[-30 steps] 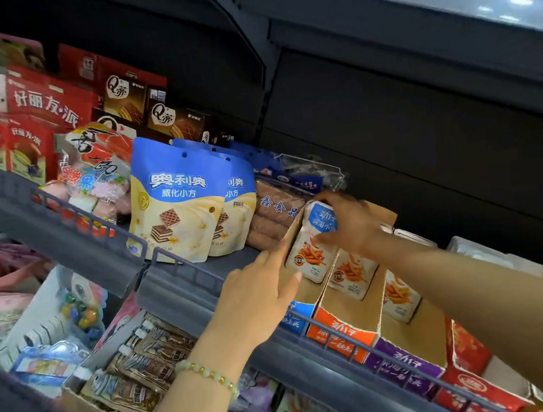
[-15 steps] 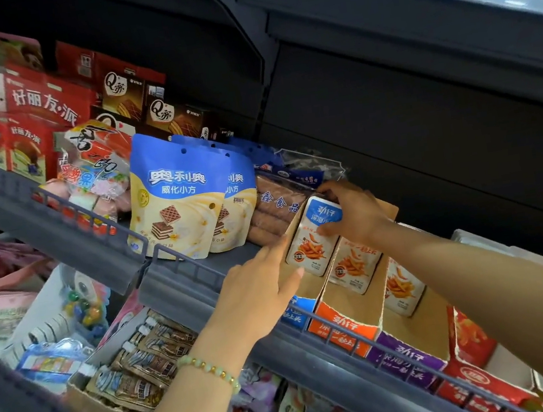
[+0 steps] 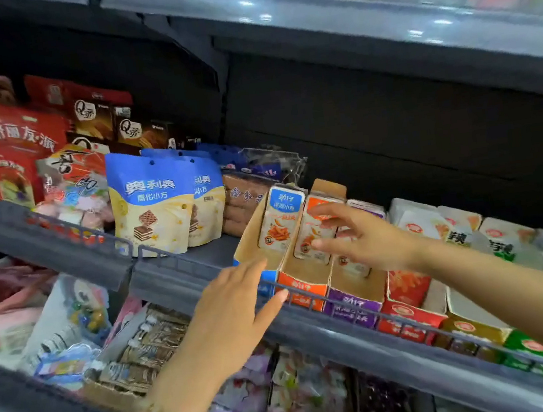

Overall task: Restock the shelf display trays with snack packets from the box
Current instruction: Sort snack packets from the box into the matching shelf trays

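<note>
My right hand [image 3: 364, 238] spread wide on orange packet [image 3: 303, 231], left hand [image 3: 232, 314] flat below; a nudge could topple blue packet [image 3: 281, 222] alongside.

The open brown display tray [image 3: 249, 239] is matt raw cardboard. The small blue-topped snack packet [image 3: 282, 221] standing in it is glossy plastic film. Left of the tray, the blue-and-cream pouch [image 3: 149, 204] shines likewise. Below the tray, the grey shelf front edge [image 3: 350, 340] looks like smooth painted metal.

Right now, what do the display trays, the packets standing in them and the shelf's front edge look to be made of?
Display trays: cardboard, matte brown inside with printed colour on the fronts.
Packets: probably plastic film, glossy, with soft highlights on the print.
Shelf front edge: likely painted metal, smooth grey with a faint sheen.
</note>
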Available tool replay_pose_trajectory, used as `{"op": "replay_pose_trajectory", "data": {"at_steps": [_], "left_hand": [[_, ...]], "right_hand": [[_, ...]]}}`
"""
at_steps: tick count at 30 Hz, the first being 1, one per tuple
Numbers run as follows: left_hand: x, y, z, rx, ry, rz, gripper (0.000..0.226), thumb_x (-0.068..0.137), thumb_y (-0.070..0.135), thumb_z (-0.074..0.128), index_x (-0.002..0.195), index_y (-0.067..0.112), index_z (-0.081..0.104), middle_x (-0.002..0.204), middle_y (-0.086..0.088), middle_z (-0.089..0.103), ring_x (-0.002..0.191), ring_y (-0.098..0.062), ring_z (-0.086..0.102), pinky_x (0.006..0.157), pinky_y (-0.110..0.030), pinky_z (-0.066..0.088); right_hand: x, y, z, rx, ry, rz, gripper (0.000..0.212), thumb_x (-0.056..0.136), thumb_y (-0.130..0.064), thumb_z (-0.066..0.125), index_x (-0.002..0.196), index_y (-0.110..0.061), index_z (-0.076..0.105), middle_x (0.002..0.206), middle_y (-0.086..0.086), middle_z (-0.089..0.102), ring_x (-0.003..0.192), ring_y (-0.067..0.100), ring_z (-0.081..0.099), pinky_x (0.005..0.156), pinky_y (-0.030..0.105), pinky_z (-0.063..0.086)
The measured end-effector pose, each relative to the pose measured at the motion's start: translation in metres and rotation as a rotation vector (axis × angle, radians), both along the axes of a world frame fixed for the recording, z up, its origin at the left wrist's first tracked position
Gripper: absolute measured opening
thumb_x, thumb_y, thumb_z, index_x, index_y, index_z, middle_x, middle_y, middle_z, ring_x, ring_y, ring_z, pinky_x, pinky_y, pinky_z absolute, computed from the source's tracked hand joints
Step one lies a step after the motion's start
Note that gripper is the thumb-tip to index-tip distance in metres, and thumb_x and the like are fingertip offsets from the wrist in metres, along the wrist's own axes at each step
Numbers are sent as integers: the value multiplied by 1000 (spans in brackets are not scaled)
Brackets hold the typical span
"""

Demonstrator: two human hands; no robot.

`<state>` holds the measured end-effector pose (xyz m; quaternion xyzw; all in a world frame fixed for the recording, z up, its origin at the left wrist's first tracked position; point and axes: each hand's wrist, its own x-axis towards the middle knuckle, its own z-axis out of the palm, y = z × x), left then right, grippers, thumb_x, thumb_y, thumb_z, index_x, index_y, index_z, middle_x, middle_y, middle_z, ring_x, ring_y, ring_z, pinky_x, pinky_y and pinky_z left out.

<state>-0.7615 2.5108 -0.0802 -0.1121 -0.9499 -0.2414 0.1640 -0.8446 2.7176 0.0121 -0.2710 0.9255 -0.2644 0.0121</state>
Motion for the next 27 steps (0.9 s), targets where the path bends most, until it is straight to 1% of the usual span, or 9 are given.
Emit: {"op": "replay_pose_trajectory", "data": {"at_steps": [3,6,9,13,17,20,22,24,27], "left_hand": [[42,14,-17,-5,-164,-49,84,77,74,6,150,33,13,153,19,23,139,-2,21,110,-20,22],[76,27,-39,25,-344,-116,85,73,76,8,149,39,12,153,22,21,141,-1,20,114,-24,21],[105,44,-63,50,-492,-172,81,75,76,14,147,39,17,151,21,26,137,1,28,109,-22,30],[134,64,-92,164,-689,-187,69,86,68,31,148,41,17,152,22,24,137,0,29,110,-23,30],[147,77,-107,253,-823,-140,76,84,70,30,150,37,13,155,14,22,139,-7,28,111,-27,29],[150,82,-112,285,-830,-109,78,87,68,30,152,30,9,158,11,14,143,-8,19,113,-26,20],[150,84,-113,310,-833,-93,73,91,62,32,152,28,10,158,10,14,143,-9,19,110,-24,19],[148,83,-115,330,-834,-88,73,90,62,33,152,28,13,157,10,17,143,-9,21,111,-24,19],[147,83,-117,357,-829,-85,81,83,69,33,151,29,16,156,11,21,142,-9,23,115,-30,21]], "right_hand": [[51,31,-17,-67,-141,50,46,84,-42,64,126,-41,46,130,-25,49,115,-9,51,95,13,44],[91,54,-47,-208,-292,39,40,78,-38,65,116,-34,55,125,-15,58,112,-2,58,96,18,47],[129,78,-89,-301,-426,16,35,81,-27,66,114,-20,59,121,-2,61,104,4,63,89,19,50],[172,100,-160,-265,-551,-65,25,86,-12,69,111,-12,62,106,1,66,85,-3,61,80,13,47],[201,99,-224,-225,-807,-239,21,86,-36,68,99,-23,60,99,-3,64,84,7,63,78,25,50],[214,75,-245,-232,-1099,-385,55,80,-56,66,112,-14,52,100,-2,59,84,12,62,70,24,54],[222,58,-252,-207,-1093,-405,54,80,-52,70,112,-15,47,99,-3,57,85,9,60,63,20,53],[227,44,-262,-212,-991,-412,35,80,-39,75,97,-18,52,85,-5,58,71,3,57,55,18,48],[232,31,-280,-338,-964,-447,27,80,-28,77,91,-17,55,74,-1,61,60,5,57,51,22,48]]}}
